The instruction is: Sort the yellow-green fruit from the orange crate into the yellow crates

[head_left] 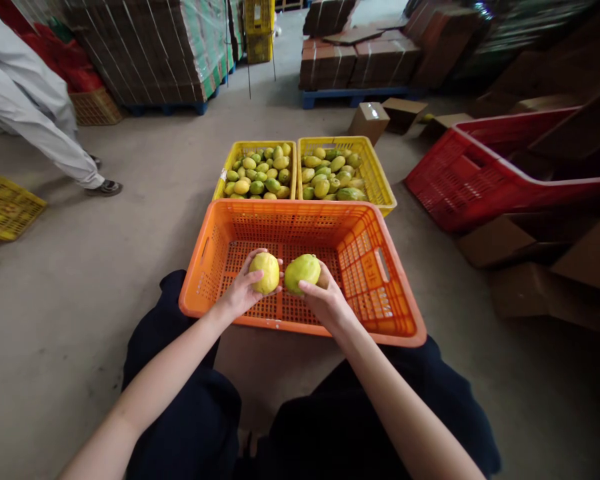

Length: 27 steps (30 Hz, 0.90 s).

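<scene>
Two small papayas are held side by side above the orange crate point(203, 267). My left hand point(243, 288) is wrapped round a yellow papaya point(265, 272), its thumb lying across the front. A greener papaya point(303, 272) sits in my right hand point(325, 293), gripped from the right and below. The two fruits are close but apart. Beneath them, the slotted floor of the orange crate shows no fruit. Behind it stand two yellow crates of green and yellow papayas, one on the left point(226, 167) and one on the right point(377, 177).
To the right are a large red crate point(445, 177) and opened cardboard boxes point(540, 293). Stacked flat cardboard point(330, 63) lies on a blue pallet point(325, 99) at the back. On the left, a person in light trousers point(40, 100) stands near another yellow crate point(10, 210).
</scene>
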{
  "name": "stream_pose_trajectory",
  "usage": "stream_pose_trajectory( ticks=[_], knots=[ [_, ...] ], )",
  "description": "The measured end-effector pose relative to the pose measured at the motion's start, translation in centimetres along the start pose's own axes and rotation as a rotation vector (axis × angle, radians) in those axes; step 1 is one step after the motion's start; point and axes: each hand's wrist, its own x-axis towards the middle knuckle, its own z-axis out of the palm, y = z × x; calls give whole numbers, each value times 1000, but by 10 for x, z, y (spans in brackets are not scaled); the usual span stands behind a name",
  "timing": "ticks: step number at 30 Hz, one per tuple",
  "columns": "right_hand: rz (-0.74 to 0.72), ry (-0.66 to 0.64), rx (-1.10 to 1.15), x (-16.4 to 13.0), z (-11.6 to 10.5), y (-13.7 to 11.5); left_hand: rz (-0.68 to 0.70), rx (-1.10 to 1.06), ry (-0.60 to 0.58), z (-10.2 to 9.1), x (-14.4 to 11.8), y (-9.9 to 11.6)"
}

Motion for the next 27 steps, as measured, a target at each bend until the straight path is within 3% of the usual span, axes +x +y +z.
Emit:
stream_pose_trajectory(
  ticks=[3, 7, 13, 19, 23, 27],
  knots=[
    [-165, -3, -206, 0, 0, 1, 102, 76, -3, -4, 2, 0],
    [-274, -33, -417, 0, -2, 1, 188, 247, 0, -7, 4, 3],
    [-359, -43, -553, 3, -1, -4, 155, 382, 6, -7, 2, 5],
    [-304, -101, -550, 7, 6, -11, 67, 266, 74, -4, -8, 10],
    [-258, -83, -470, 10, 9, -11, 61, 139, 117, 15, -12, 24],
    [-231, -26, -360, 11, 11, -9, 91, -11, 84, 34, -20, 39]
  ],
)
